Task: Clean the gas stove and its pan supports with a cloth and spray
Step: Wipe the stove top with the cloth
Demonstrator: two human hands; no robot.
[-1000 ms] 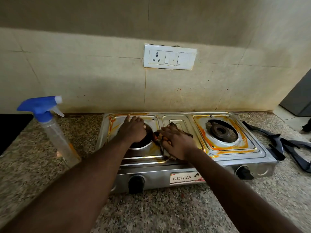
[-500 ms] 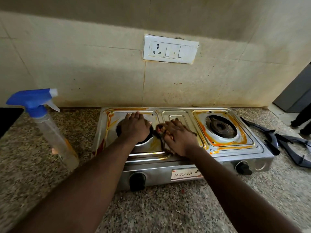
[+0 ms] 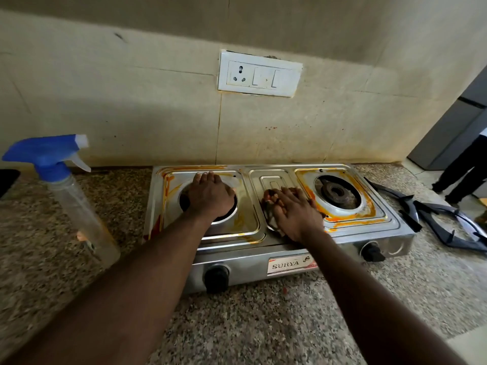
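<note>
Shining steel gas stove [image 3: 245, 264] bears smeared orange streaks [image 3: 350, 223].

The stove [image 3: 392, 227] sits on the counter [image 3: 263, 327], with its back close to the wall. The spray bottle [image 3: 79, 209] stands on the counter to the left of it. The pan supports [image 3: 448, 223] lie on the counter to the right (both off the stove). The left hand [image 3: 210, 197] lies over the left burner. The right hand [image 3: 296, 213] lies on the cloth [image 3: 270, 217] in the middle of the stove top, just left of the right burner [image 3: 337, 192]. A socket plate [image 3: 259, 73] is on the wall behind.
</note>
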